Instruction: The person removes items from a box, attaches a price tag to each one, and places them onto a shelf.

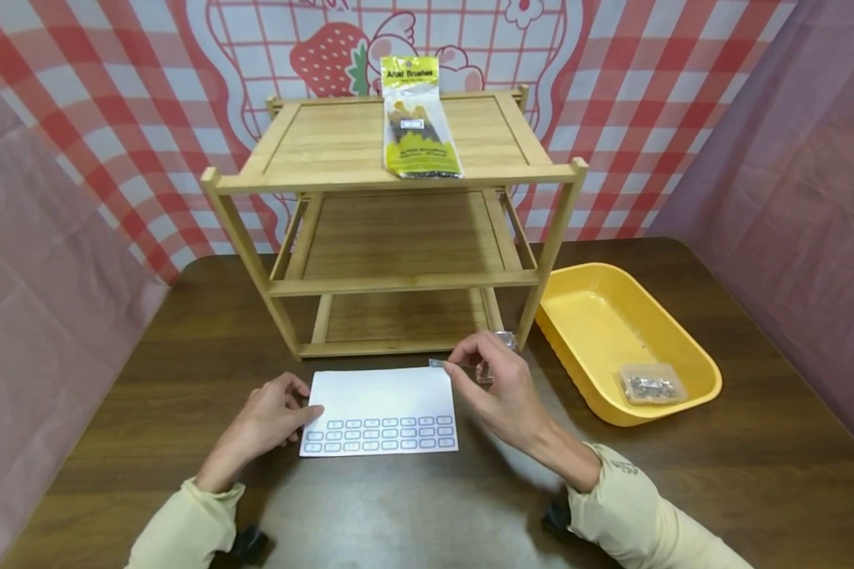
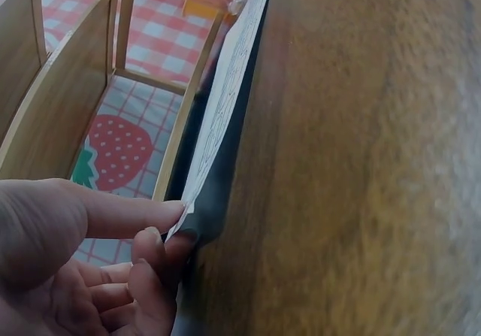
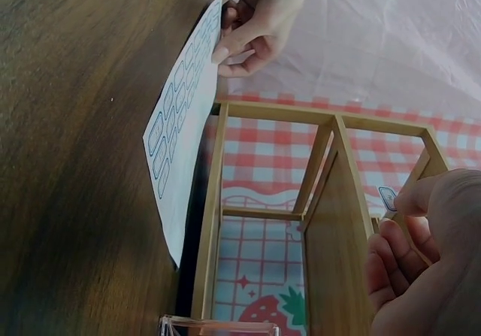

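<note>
A white sheet of blue-bordered label stickers (image 1: 380, 403) is held just above the table, its remaining labels in rows along the near part. My left hand (image 1: 273, 415) pinches the sheet's left edge between thumb and fingers, as the left wrist view also shows. Near the sheet's far right corner, my right hand (image 1: 498, 391) pinches one small label sticker (image 3: 388, 198) between thumb and forefinger. Partly hidden behind that hand stands a transparent plastic box (image 3: 218, 327); its contents cannot be made out.
Behind the sheet stands a three-tier wooden shelf (image 1: 391, 286). A packet of artist brushes (image 1: 420, 134) with a small label on it lies on the top tier. To the right, a yellow tray (image 1: 591, 308) holds a small transparent box of metallic pieces (image 1: 651, 385).
</note>
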The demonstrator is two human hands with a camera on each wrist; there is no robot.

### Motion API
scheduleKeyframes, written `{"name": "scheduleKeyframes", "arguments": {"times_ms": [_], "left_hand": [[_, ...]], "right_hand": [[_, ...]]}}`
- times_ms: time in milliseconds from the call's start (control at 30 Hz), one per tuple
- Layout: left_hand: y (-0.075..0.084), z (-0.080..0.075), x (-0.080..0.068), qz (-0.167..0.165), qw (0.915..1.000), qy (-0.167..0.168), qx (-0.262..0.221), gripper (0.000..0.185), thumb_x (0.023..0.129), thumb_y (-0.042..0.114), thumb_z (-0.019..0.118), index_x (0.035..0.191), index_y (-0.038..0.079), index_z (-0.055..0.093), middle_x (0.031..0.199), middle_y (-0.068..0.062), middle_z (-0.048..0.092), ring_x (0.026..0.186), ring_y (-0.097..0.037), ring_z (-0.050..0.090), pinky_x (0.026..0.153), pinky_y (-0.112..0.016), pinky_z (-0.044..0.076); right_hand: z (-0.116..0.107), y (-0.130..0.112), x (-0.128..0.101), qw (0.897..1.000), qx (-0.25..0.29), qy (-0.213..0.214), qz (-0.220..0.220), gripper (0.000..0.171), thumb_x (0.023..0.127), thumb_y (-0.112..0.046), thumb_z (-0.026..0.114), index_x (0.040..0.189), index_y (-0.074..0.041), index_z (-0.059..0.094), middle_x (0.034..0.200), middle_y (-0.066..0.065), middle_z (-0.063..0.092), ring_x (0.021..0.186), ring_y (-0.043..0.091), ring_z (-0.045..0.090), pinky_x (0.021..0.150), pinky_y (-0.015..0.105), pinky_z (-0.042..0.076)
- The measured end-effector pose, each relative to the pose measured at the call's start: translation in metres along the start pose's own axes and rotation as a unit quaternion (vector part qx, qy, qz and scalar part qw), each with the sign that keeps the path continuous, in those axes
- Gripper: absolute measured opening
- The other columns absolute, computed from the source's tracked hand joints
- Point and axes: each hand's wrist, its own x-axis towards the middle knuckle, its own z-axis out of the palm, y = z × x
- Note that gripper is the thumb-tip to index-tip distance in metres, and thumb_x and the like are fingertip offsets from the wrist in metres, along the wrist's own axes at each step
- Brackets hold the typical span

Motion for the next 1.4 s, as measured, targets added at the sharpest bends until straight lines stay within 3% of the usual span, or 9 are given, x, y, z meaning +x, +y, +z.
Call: {"name": "scheduleKeyframes", "arguments": {"times_ms": [167,433,867,1067,1167,1300,1400], "left_hand": [[0.001,0.000,0.000,0.004,0.9999,0.010,0.004,0.033,0.092,0.010,0.077,0.111,-0.008,0.057,0.074,-0.008,0.064,0.054,-0.017,0.059,0.049,-0.034,0.052],[0.004,0.001,-0.003,-0.002,0.9992,0.020,0.036,0.024,0.094,0.009,0.075,0.103,-0.005,0.058,0.069,-0.006,0.062,0.053,-0.015,0.060,0.049,-0.032,0.051],[0.008,0.000,-0.005,-0.005,0.9987,0.019,0.048,0.022,0.095,0.011,0.075,0.101,-0.004,0.059,0.066,-0.005,0.062,0.053,-0.016,0.059,0.049,-0.031,0.050],[0.021,-0.002,-0.002,0.069,0.9930,0.061,0.075,0.014,0.097,0.013,0.072,0.099,0.001,0.065,0.071,-0.002,0.059,0.059,-0.015,0.053,0.053,-0.031,0.043],[0.033,0.000,0.000,0.111,0.9883,0.084,0.062,0.012,0.098,0.013,0.072,0.096,0.003,0.066,0.070,-0.001,0.058,0.059,-0.015,0.051,0.053,-0.029,0.041],[0.051,0.005,0.003,0.177,0.9809,0.081,0.012,0.009,0.098,0.011,0.072,0.094,0.005,0.067,0.072,0.001,0.060,0.063,-0.014,0.053,0.054,-0.027,0.043],[0.063,0.011,0.004,0.237,0.9695,0.059,-0.020,0.006,0.098,0.010,0.072,0.096,0.006,0.068,0.072,0.004,0.059,0.064,-0.012,0.053,0.054,-0.026,0.045]], "right_hand": [[0.000,0.001,0.000,1.000,-0.002,0.000,0.000,0.026,0.084,0.013,0.075,0.096,-0.006,0.064,0.090,0.002,0.062,0.072,0.025,0.057,0.054,0.036,0.051],[-0.003,0.002,0.000,1.000,-0.002,-0.001,0.002,0.025,0.084,0.013,0.076,0.096,-0.006,0.064,0.090,0.002,0.063,0.075,0.013,0.057,0.058,0.029,0.052],[-0.009,0.004,0.000,1.000,-0.008,0.001,0.000,0.024,0.085,0.012,0.076,0.095,-0.005,0.063,0.090,0.000,0.061,0.075,0.018,0.058,0.057,0.032,0.055],[-0.013,0.005,-0.001,1.000,-0.019,-0.004,0.017,0.022,0.085,0.009,0.076,0.095,-0.006,0.063,0.089,-0.001,0.061,0.078,0.021,0.060,0.064,0.033,0.056],[-0.014,0.005,-0.002,1.000,-0.017,-0.007,0.024,0.022,0.085,0.009,0.077,0.095,-0.005,0.063,0.089,-0.001,0.061,0.078,0.024,0.061,0.064,0.032,0.057],[-0.014,0.005,-0.003,0.999,-0.017,-0.011,0.026,0.022,0.085,0.009,0.077,0.095,-0.005,0.063,0.089,-0.001,0.061,0.077,0.022,0.060,0.061,0.030,0.056],[-0.014,0.005,-0.003,0.999,-0.022,-0.013,0.029,0.023,0.085,0.009,0.078,0.095,-0.006,0.064,0.088,-0.002,0.061,0.077,0.017,0.059,0.060,0.028,0.055]]}}
